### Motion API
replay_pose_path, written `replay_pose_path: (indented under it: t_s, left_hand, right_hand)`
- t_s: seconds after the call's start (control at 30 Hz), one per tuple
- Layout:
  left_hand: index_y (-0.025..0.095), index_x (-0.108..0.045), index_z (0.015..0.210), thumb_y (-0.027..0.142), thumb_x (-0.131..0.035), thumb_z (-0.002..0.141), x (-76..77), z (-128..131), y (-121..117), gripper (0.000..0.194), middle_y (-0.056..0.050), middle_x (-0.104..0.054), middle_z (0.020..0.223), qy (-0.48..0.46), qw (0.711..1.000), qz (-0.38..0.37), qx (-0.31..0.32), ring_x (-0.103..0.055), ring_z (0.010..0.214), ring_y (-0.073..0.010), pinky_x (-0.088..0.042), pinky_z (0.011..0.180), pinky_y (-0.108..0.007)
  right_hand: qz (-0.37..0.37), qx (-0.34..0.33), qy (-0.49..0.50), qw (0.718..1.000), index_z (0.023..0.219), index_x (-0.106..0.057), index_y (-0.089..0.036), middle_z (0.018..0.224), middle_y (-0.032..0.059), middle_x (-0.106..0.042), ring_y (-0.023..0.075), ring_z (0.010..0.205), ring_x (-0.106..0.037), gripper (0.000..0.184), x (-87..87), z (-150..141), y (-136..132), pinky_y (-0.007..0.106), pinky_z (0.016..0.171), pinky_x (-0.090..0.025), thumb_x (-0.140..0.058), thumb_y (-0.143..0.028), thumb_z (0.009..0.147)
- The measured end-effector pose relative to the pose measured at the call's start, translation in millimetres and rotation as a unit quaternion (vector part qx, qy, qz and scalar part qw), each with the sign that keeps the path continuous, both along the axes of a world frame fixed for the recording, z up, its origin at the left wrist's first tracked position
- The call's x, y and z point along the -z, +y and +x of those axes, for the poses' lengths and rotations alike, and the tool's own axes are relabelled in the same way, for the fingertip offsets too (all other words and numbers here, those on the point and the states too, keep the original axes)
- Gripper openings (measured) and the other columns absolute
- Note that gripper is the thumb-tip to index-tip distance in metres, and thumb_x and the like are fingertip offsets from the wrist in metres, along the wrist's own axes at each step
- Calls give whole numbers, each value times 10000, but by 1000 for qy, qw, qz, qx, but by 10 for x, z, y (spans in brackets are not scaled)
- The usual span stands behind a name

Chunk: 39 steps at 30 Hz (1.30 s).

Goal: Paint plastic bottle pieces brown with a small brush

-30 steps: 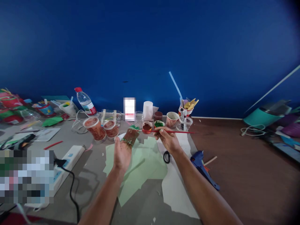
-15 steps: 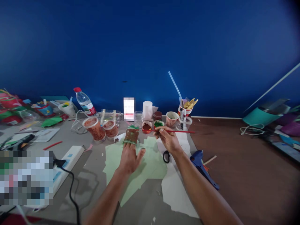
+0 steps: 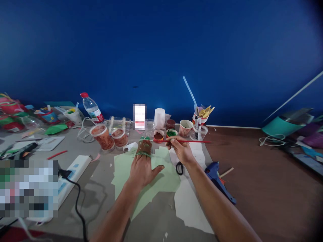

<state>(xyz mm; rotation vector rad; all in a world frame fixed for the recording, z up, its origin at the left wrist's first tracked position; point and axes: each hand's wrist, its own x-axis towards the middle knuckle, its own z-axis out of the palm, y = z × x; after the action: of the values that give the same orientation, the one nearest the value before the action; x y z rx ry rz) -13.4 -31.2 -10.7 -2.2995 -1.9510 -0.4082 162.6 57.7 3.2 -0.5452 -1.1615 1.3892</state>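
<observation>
My left hand is back-side up over pale green paper, its thumb stretched out to the right. Its fingers reach into a cup-like clear plastic piece painted brown, with green at both ends, and carry it; the fingertips are hidden inside. My right hand pinches a thin red-handled paintbrush, held level with its tip pointing left at the painted piece's upper part. Just beyond the hands stand a small cup of brown paint and a small cup of green paint.
Brown-smeared tubs and a water bottle stand at left, near a white power strip with a black cord. A paper cup and a cup of wooden forks stand at back right. A blue glue gun lies at the table's right edge.
My left hand has rolled from palm sideways to back-side up, turning the painted piece with it and shifting slightly right. My right hand and the paintbrush stay almost in place.
</observation>
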Motion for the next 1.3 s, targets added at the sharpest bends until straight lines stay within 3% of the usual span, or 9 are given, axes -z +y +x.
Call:
replay_pose_path:
  t_s: [0.27, 0.47, 0.73, 0.93, 1.1, 1.3]
  left_hand:
    - [141, -697, 765, 693, -555, 762, -9, 37, 0, 569, -225, -704, 837, -52, 999, -7, -1, -647, 886, -428, -449, 822, -521]
    - [156, -707, 777, 679, -599, 734, 5, 40, 7, 536, -217, -704, 822, -102, 995, -13, -9, -641, 916, -433, -426, 865, -533]
    - [79, -731, 865, 651, -521, 818, -111, 48, -21, 611, -252, -706, 917, -4, 998, -55, -18, -635, 951, -430, -450, 862, -522]
    - [87, -721, 934, 645, -491, 841, -153, 35, -19, 611, -226, -715, 952, 25, 996, -70, -39, -645, 970, -392, -458, 885, -490]
    - [86, -694, 965, 645, -489, 838, -107, -1, 0, 608, -221, -714, 973, 12, 998, -37, -43, -644, 980, -397, -459, 884, -489]
    - [151, -661, 827, 682, -403, 847, 49, -77, 33, 591, -208, -698, 849, -39, 999, 24, -26, -650, 891, -396, -467, 824, -503]
  right_hand:
    - [21, 3, -30, 999, 784, -742, -188, 651, 27, -678, 144, 602, -594, 188, 10, -21, -20, 289, 570, -456, -715, -374, 775]
    - [33, 15, -56, 998, 778, -739, -188, 650, 25, -679, 137, 577, -581, 200, -39, -16, -37, 288, 557, -458, -707, -385, 772]
    - [19, 32, -66, 997, 732, -725, -184, 592, 15, -645, 133, 561, -569, 188, -91, 20, -36, 271, 531, -437, -699, -368, 763]
    - [8, 35, -58, 998, 714, -718, -184, 577, 10, -633, 126, 556, -568, 171, -121, 20, -39, 256, 518, -433, -698, -350, 752]
    - [2, 38, -57, 998, 733, -727, -182, 576, 8, -633, 127, 555, -570, 171, -116, 21, -34, 256, 514, -438, -704, -352, 744]
    - [-6, 40, -53, 998, 752, -734, -187, 593, 14, -642, 141, 579, -584, 176, -96, 32, -26, 267, 518, -444, -702, -359, 747]
